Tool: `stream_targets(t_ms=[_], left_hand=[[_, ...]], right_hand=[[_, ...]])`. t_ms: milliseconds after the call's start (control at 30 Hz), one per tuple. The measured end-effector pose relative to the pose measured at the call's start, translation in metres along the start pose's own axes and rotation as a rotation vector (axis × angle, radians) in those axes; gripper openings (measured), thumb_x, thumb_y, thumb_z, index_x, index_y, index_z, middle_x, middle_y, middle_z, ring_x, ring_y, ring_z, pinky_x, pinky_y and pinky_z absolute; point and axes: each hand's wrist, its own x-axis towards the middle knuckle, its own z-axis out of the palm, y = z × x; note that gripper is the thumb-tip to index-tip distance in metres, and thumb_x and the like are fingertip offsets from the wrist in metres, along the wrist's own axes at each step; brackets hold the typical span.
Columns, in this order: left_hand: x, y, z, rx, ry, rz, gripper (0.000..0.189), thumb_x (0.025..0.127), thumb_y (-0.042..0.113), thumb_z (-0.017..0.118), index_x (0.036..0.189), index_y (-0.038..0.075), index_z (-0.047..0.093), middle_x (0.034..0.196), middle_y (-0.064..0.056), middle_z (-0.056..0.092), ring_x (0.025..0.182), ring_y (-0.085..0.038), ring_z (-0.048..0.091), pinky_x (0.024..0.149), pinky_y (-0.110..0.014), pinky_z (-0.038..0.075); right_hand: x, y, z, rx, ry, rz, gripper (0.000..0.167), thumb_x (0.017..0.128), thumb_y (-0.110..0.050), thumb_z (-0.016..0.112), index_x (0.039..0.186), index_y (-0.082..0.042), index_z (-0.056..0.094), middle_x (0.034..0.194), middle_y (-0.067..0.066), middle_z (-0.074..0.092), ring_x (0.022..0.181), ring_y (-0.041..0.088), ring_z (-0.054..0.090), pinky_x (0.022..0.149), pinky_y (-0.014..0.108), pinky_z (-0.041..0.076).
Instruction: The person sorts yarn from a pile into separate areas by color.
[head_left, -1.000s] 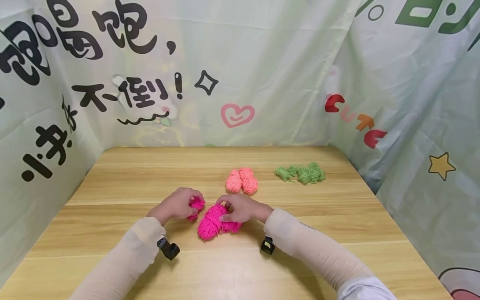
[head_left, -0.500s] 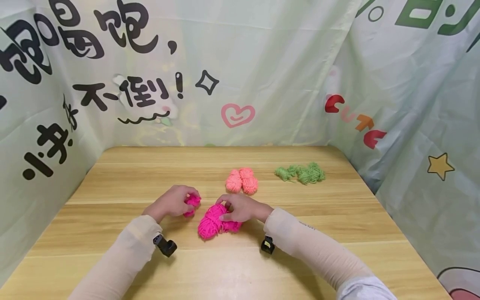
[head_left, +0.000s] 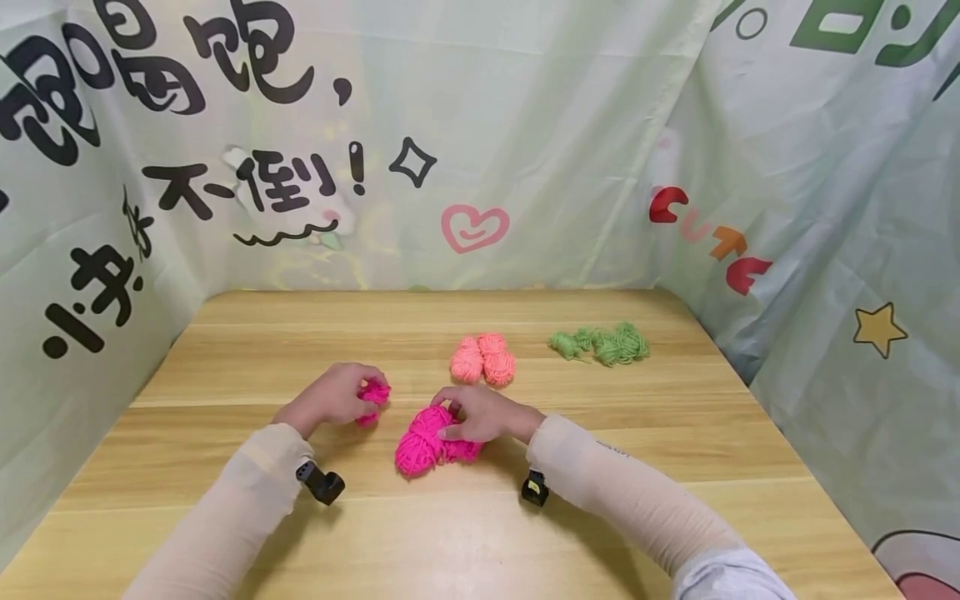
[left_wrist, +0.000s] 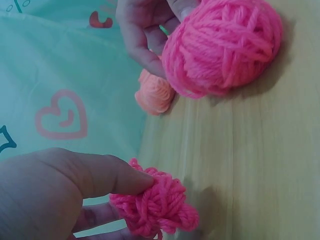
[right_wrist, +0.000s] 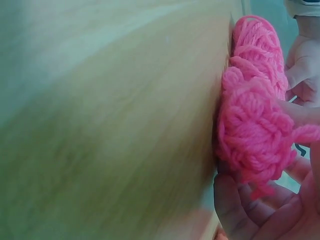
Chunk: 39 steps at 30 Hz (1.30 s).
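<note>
My left hand (head_left: 333, 393) pinches a small tangled bundle of hot-pink yarn (head_left: 373, 393) between thumb and fingers; in the left wrist view this bundle (left_wrist: 162, 205) casts a shadow on the wood beside it. To its right, my right hand (head_left: 486, 414) holds a larger hot-pink yarn ball (head_left: 420, 446), thumb on the near side and fingers at the back. That ball lies on the table, oval at its left end. In the right wrist view a knotted, loopier pink clump (right_wrist: 255, 130) shows at its other end, by the right thumb.
Behind the right hand, two coral yarn balls (head_left: 483, 360) sit side by side on the wooden table (head_left: 480, 533). Green yarn (head_left: 618, 344) lies farther right in a bunched strip. Printed cloth (head_left: 540, 150) hangs around the table's back and sides.
My left hand has moved left and a little toward the back with the small pink yarn bundle, widening the gap to the larger ball. The right hand has stayed in place.
</note>
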Motion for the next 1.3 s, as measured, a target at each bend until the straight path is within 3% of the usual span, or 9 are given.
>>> stream_targets(t_ms=[367, 700, 967, 1300], left_hand=[[0.000, -0.010, -0.006, 0.000, 0.006, -0.022, 0.022, 0.082, 0.004, 0.072, 0.104, 0.007, 0.069, 0.081, 0.000, 0.060, 0.073, -0.017, 0.054, 0.071, -0.035, 0.048], [-0.003, -0.016, -0.012, 0.015, 0.025, -0.051, 0.024, 0.081, 0.007, 0.074, 0.104, 0.008, 0.069, 0.092, -0.004, 0.063, 0.080, -0.021, 0.053, 0.074, -0.037, 0.048], [-0.003, -0.022, -0.016, -0.014, 0.007, -0.103, 0.024, 0.084, 0.007, 0.071, 0.107, 0.007, 0.067, 0.090, -0.004, 0.062, 0.074, -0.018, 0.056, 0.072, -0.036, 0.050], [-0.005, -0.033, -0.019, -0.042, 0.015, -0.133, 0.021, 0.085, 0.008, 0.071, 0.106, 0.005, 0.066, 0.092, -0.007, 0.063, 0.074, -0.019, 0.059, 0.073, -0.036, 0.051]], right_hand=[[0.000, -0.001, 0.000, 0.000, -0.004, 0.018, 0.038, 0.089, -0.025, 0.072, 0.123, -0.015, 0.059, 0.105, 0.003, 0.064, 0.093, 0.013, 0.060, 0.079, 0.028, 0.050], [0.001, -0.002, 0.000, -0.005, -0.007, 0.006, 0.039, 0.089, -0.024, 0.072, 0.124, -0.013, 0.058, 0.104, 0.004, 0.064, 0.091, 0.011, 0.060, 0.078, 0.026, 0.050], [0.001, -0.003, -0.001, -0.003, -0.012, 0.010, 0.039, 0.089, -0.025, 0.071, 0.124, -0.013, 0.058, 0.106, 0.004, 0.064, 0.092, 0.012, 0.060, 0.078, 0.026, 0.050], [0.004, -0.006, -0.001, -0.023, -0.032, -0.004, 0.058, 0.084, -0.028, 0.077, 0.135, -0.013, 0.053, 0.102, -0.001, 0.060, 0.084, 0.011, 0.054, 0.076, 0.025, 0.048]])
